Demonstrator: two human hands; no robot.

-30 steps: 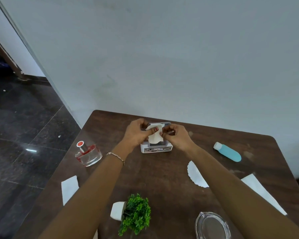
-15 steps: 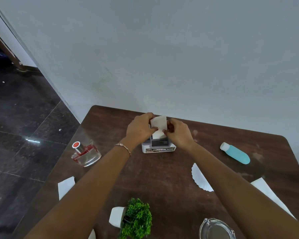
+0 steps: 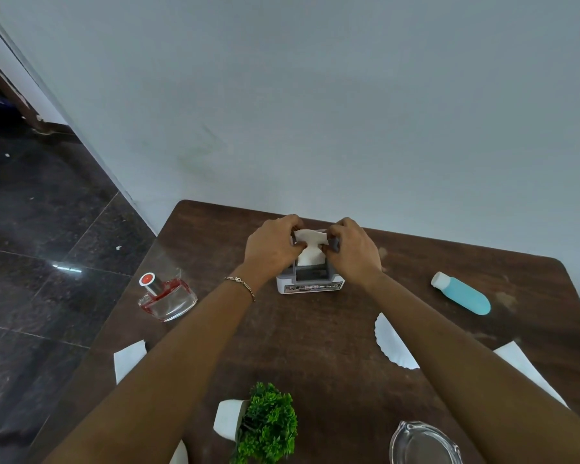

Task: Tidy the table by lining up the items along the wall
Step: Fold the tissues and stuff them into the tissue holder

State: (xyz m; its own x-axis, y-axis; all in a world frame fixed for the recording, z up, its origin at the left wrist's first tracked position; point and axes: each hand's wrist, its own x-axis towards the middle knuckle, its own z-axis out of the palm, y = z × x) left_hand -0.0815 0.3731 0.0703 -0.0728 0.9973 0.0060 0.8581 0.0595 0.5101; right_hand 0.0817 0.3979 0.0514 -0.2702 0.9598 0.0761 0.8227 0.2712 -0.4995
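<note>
A small grey and white holder (image 3: 310, 284) stands on the brown table (image 3: 315, 329), near the wall. A folded white napkin (image 3: 310, 251) sits in its top slot. My left hand (image 3: 270, 246) pinches the napkin's left end and my right hand (image 3: 354, 251) pinches its right end, both pressing it down into the holder. A glass perfume bottle (image 3: 168, 296) with a red cap lies to the left. A blue bottle (image 3: 461, 293) with a white cap lies on its side to the right.
A small green plant (image 3: 268, 426) in a white pot lies tipped at the near edge. A clear glass dish (image 3: 422, 443) is at the near right. A scalloped paper plate (image 3: 390, 343) and white napkins (image 3: 129, 358) (image 3: 523, 366) lie flat. The dark floor drops off left.
Both hands raised the napkin above the holder, then brought it down into the slot again. The view shifted slightly.
</note>
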